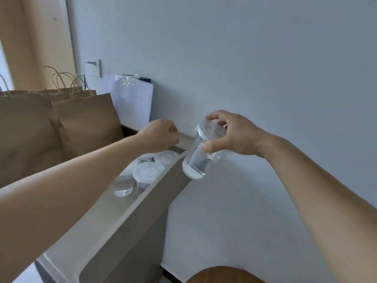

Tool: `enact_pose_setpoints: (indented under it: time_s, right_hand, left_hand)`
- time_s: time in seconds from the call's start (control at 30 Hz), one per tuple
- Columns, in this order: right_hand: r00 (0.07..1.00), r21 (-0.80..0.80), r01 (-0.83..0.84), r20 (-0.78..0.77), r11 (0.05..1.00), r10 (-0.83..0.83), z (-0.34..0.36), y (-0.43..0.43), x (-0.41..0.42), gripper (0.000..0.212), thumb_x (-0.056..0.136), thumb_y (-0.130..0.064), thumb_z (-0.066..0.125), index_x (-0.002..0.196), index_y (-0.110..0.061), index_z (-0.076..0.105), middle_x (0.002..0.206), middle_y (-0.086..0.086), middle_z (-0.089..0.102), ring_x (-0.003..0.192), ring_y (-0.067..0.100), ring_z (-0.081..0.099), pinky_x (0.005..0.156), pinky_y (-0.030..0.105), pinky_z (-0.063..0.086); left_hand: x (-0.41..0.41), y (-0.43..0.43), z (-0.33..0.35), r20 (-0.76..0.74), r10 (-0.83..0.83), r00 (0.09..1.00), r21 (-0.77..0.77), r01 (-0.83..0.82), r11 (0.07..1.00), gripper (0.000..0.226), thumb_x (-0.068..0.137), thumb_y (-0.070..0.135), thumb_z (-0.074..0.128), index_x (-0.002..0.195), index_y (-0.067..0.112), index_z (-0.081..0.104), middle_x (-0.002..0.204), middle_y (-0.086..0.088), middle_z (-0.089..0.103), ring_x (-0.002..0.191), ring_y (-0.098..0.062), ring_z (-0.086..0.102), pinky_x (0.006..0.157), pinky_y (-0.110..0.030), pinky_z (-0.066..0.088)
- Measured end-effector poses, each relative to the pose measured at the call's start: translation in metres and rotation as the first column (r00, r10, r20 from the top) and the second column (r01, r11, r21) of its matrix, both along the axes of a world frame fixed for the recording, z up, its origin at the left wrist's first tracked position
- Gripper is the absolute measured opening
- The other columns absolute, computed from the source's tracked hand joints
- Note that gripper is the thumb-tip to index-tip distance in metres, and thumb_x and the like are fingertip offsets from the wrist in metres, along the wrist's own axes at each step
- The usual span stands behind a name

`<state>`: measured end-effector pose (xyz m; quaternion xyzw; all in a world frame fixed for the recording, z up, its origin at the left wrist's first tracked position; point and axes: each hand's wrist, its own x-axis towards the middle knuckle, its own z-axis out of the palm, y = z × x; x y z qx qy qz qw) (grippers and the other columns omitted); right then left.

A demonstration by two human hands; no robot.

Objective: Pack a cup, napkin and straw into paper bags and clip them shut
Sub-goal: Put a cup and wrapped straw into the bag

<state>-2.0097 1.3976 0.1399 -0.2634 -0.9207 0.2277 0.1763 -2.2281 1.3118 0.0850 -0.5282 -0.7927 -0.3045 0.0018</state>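
Observation:
My right hand (232, 133) grips a clear lidded plastic cup (201, 154) by its top, holding it tilted in the air just past the right end of the table. A little clear liquid sits in its bottom. My left hand (161, 133) hovers with curled fingers over the far end of the table, above several more lidded clear cups (146, 172); nothing shows in it. Several brown paper bags (85, 123) with twisted handles stand at the left on the table.
The pale table (130, 217) ends at a raised side edge on the right, close to the grey wall. A white sheet and plastic wrap (132, 94) lean on the wall behind the bags. A wall socket (95, 68) sits above. A brown round seat (220, 275) shows below.

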Motion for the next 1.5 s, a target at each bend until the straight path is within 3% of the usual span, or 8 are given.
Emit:
enact_pose_setpoints:
  time_s: [0.33, 0.63, 0.87, 1.0, 1.17, 1.3, 1.4, 1.5]
  right_hand:
    - [0.851, -0.022, 0.494, 0.219, 0.869, -0.478, -0.098, 0.031, 0.205, 0.106, 0.041, -0.07, 0.074, 0.138, -0.042, 0.042, 0.129, -0.011, 0.049, 0.116, 0.015, 0.052, 0.094, 0.036, 0.046]
    - [0.727, -0.137, 0.666, 0.342, 0.733, -0.596, -0.23, 0.047, 0.295, 0.101, 0.05, -0.067, 0.078, 0.139, -0.04, 0.039, 0.136, -0.003, 0.044, 0.123, 0.019, 0.047, 0.086, 0.034, 0.042]
    - [0.747, -0.245, 0.653, 0.364, 0.716, -0.557, -0.301, 0.057, 0.299, 0.104, 0.052, -0.065, 0.08, 0.142, -0.036, 0.038, 0.14, -0.001, 0.044, 0.126, 0.022, 0.046, 0.091, 0.036, 0.044]
    - [0.753, -0.286, 0.653, 0.345, 0.701, -0.56, -0.325, 0.06, 0.294, 0.102, 0.054, -0.062, 0.079, 0.143, -0.035, 0.037, 0.139, -0.001, 0.045, 0.124, 0.022, 0.047, 0.087, 0.033, 0.043]
    - [0.784, -0.345, 0.618, 0.334, 0.707, -0.523, -0.339, 0.053, 0.295, 0.102, 0.056, -0.059, 0.082, 0.144, -0.033, 0.037, 0.137, 0.0, 0.045, 0.123, 0.023, 0.049, 0.088, 0.033, 0.043]
    - [0.81, -0.341, 0.577, 0.352, 0.742, -0.468, -0.336, 0.046, 0.302, 0.104, 0.053, -0.061, 0.08, 0.143, -0.034, 0.035, 0.137, -0.002, 0.044, 0.121, 0.022, 0.048, 0.087, 0.034, 0.043]
    - [0.822, -0.251, 0.53, 0.389, 0.81, -0.417, -0.33, 0.044, 0.31, 0.104, 0.054, -0.062, 0.079, 0.144, -0.034, 0.034, 0.137, -0.003, 0.044, 0.123, 0.021, 0.045, 0.09, 0.034, 0.042]
    - [0.827, -0.173, 0.47, 0.428, 0.866, -0.363, -0.326, 0.041, 0.315, 0.104, 0.056, -0.064, 0.077, 0.145, -0.034, 0.033, 0.138, -0.004, 0.043, 0.125, 0.021, 0.043, 0.096, 0.037, 0.045]
  left_hand:
    - [0.206, 0.097, -0.115, 0.171, -0.389, 0.905, -0.243, 0.422, 0.874, 0.044, 0.089, 0.032, 0.064, 0.131, 0.019, 0.058, 0.133, -0.001, 0.058, 0.118, -0.022, 0.056, 0.094, -0.028, 0.043]
    - [0.311, 0.097, -0.266, 0.308, -0.422, 0.853, -0.546, 0.522, 0.655, 0.048, 0.089, 0.032, 0.063, 0.132, 0.016, 0.053, 0.132, -0.003, 0.057, 0.118, -0.024, 0.056, 0.098, -0.035, 0.047]
    - [0.343, 0.059, -0.343, 0.47, -0.385, 0.794, -0.757, 0.587, 0.288, 0.069, 0.076, 0.039, 0.079, 0.131, 0.012, 0.048, 0.108, 0.0, 0.059, 0.094, -0.022, 0.059, 0.074, -0.029, 0.052]
    - [0.36, 0.046, -0.366, 0.419, -0.324, 0.848, -0.754, 0.524, 0.397, 0.053, 0.077, 0.053, 0.073, 0.111, 0.019, 0.051, 0.092, 0.004, 0.06, 0.088, -0.02, 0.061, 0.072, -0.031, 0.054]
    - [0.356, 0.041, -0.383, 0.445, -0.184, 0.876, -0.732, 0.475, 0.489, 0.017, 0.09, 0.032, 0.06, 0.085, 0.015, 0.06, 0.075, 0.0, 0.063, 0.073, -0.018, 0.068, 0.074, -0.034, 0.059]
    - [0.35, 0.039, -0.394, 0.548, -0.024, 0.836, -0.729, 0.492, 0.476, 0.023, 0.092, 0.021, 0.053, 0.076, 0.012, 0.066, 0.07, -0.003, 0.071, 0.053, -0.004, 0.068, 0.06, -0.022, 0.057]
    - [0.345, 0.038, -0.399, 0.615, 0.08, 0.785, -0.699, 0.496, 0.515, 0.029, 0.092, 0.024, 0.047, 0.086, 0.005, 0.068, 0.073, -0.008, 0.075, 0.065, -0.015, 0.074, 0.073, -0.03, 0.062]
    - [0.339, 0.037, -0.4, 0.633, 0.124, 0.764, -0.689, 0.484, 0.539, 0.033, 0.091, 0.028, 0.049, 0.086, 0.004, 0.07, 0.068, -0.004, 0.074, 0.065, -0.018, 0.074, 0.059, -0.024, 0.058]
